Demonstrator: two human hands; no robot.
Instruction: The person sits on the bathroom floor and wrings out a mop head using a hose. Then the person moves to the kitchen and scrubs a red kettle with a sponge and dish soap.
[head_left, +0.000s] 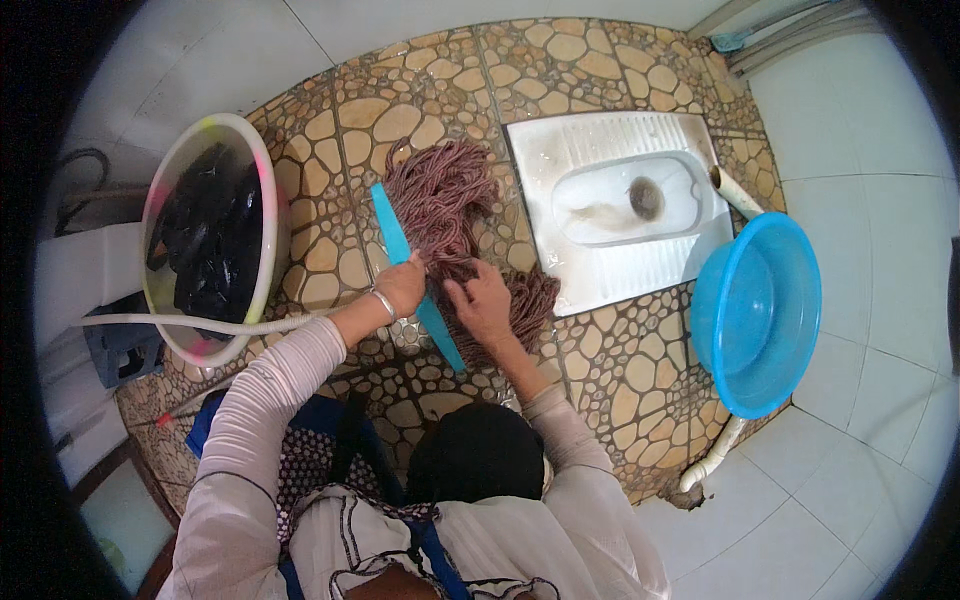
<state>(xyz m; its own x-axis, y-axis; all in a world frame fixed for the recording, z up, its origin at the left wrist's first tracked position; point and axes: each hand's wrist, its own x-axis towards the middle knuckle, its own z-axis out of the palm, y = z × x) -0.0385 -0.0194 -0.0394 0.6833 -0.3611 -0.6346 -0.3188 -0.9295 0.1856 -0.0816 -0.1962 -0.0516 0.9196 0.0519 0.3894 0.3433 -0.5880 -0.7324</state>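
Observation:
A mop head of brownish-red cotton strands (450, 195) lies on the pebble-patterned floor, joined to a flat light-blue bar (438, 330) that slants across it. My left hand (402, 286), with a silver bracelet at the wrist, grips the bar near its middle, where the strands meet it. On the strands just right of the bar, my right hand (486, 306) has its thumb and fingers bent; what its fingertips touch is partly hidden. Some strands spread beyond my right hand towards the squat toilet.
Left stands a pale tub (268, 225) holding dark wet cloth, with a white hose (225, 325) crossing its front. A white squat toilet (622, 277) is set in the floor at right. Beside it a blue plastic basin (772, 315) leans on its side near white pipes (716, 454).

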